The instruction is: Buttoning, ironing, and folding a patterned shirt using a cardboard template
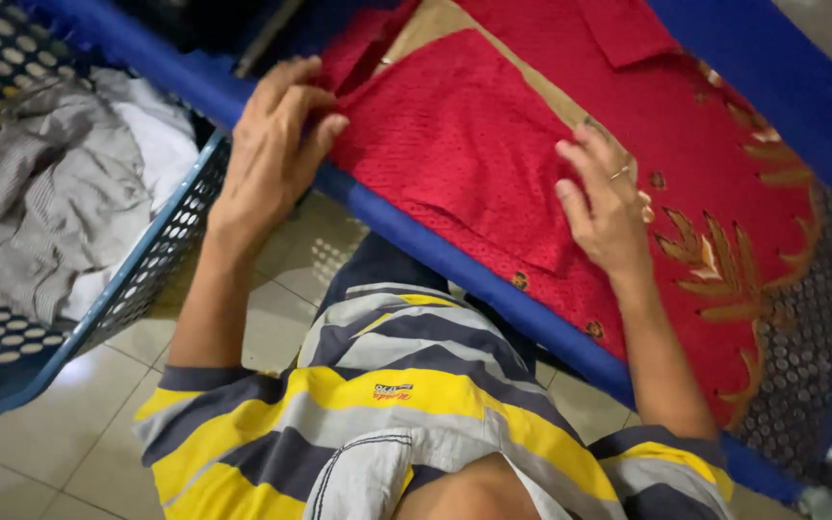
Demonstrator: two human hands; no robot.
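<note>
A red shirt [493, 144] with gold leaf embroidery and brown buttons lies spread on a blue-edged board [455, 260]. One sleeve is folded over its front. My left hand [276, 144] rests on the shirt's folded edge near the board's rim, fingers pinching the cloth. My right hand [609, 207], wearing a ring, presses flat on the shirt near the button line. A tan cardboard piece [435, 24] shows under the fabric at the top.
A blue perforated laundry basket [137, 279] at the left holds grey striped and white clothes [60, 193]. Pale floor tiles [40, 453] lie below. My yellow, grey and navy striped shirt [387, 395] fills the lower middle.
</note>
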